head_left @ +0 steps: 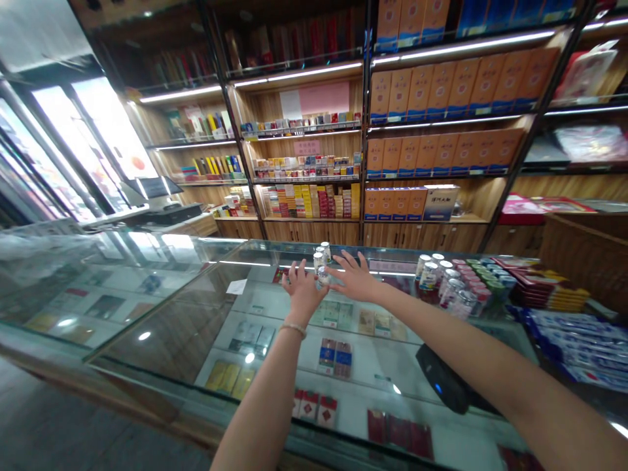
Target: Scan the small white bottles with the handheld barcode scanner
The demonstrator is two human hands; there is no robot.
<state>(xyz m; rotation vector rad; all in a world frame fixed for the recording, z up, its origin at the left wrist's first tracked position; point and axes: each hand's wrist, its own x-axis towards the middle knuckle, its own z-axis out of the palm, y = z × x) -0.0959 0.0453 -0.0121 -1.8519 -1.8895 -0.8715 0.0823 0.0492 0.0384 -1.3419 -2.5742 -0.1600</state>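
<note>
Left hand (302,293) and right hand (357,279), fingers spread apart, are flanking a small white cylindrical can (322,276) on the clear glass-topped bench (360,398); whether they are touching it is unclear.

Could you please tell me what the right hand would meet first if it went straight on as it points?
The right hand would probably meet the row of cans first, though depth is unclear.
</note>
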